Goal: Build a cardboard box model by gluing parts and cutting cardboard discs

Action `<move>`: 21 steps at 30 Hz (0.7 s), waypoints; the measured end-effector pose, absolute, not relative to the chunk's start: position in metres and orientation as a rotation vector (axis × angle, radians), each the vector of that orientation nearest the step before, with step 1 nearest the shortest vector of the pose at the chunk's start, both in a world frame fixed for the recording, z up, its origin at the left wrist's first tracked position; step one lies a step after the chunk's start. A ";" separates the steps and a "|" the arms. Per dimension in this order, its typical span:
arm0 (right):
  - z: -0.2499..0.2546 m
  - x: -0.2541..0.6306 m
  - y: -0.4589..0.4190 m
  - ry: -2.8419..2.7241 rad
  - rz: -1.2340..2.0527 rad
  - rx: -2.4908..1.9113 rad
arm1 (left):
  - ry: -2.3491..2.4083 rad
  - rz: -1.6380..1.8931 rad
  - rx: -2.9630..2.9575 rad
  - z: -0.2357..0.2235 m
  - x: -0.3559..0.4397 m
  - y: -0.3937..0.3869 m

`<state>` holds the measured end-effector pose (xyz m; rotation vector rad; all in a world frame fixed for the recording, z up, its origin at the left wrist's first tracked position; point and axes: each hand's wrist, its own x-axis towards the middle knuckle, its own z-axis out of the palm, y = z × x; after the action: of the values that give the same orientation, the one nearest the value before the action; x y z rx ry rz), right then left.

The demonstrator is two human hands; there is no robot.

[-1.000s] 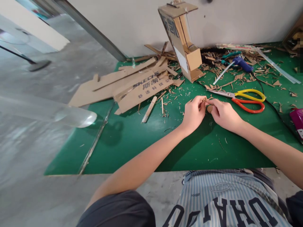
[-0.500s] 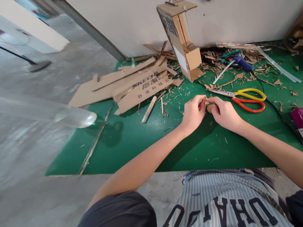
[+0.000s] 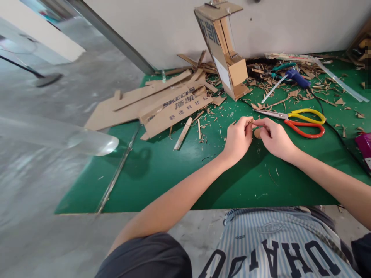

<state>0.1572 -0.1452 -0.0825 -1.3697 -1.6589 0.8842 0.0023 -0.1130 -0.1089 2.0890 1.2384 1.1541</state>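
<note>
My left hand (image 3: 238, 137) is closed in a pinch on a small brown piece, mostly hidden by the fingertips; it looks like cardboard. Just to its right, my right hand (image 3: 274, 137) is closed too, its fingertips meeting the left ones at that piece. A rounded tan cardboard piece (image 3: 257, 133) shows beneath the right thumb and finger. Something thin and dark runs between the fingertips, too small to name. Close behind the right hand lie scissors (image 3: 304, 122) with one yellow and one red handle, blades pointing left.
An upright cardboard structure (image 3: 223, 65) stands by the wall. Flat cardboard pieces (image 3: 176, 104) lie left of it, with scraps scattered around. A blue glue gun (image 3: 298, 78) with a trailing cord lies at back right. A magenta object (image 3: 364, 148) sits at the right edge of the green tabletop (image 3: 174, 177).
The right fingers have shifted slightly, showing more of the thin dark thing between the fingertips. Both hands stay in the same place, and the objects on the table have not moved.
</note>
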 end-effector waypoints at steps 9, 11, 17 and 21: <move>-0.080 0.159 -0.142 -1.709 0.917 -1.351 | 1.242 1.184 2.064 -0.109 0.004 -0.111; -0.077 0.164 -0.143 -2.045 0.594 -1.408 | 1.227 1.202 2.053 -0.110 0.004 -0.111; -0.074 0.170 -0.145 -2.359 0.350 -1.489 | 1.201 1.194 2.038 -0.112 0.004 -0.109; -0.081 0.160 -0.142 -1.809 0.771 -1.369 | 1.204 1.190 2.015 -0.110 0.006 -0.110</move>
<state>0.1601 -0.1420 -0.0810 -1.3692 -1.8086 0.7712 0.0056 -0.1098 -0.1105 2.0154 1.2045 1.1905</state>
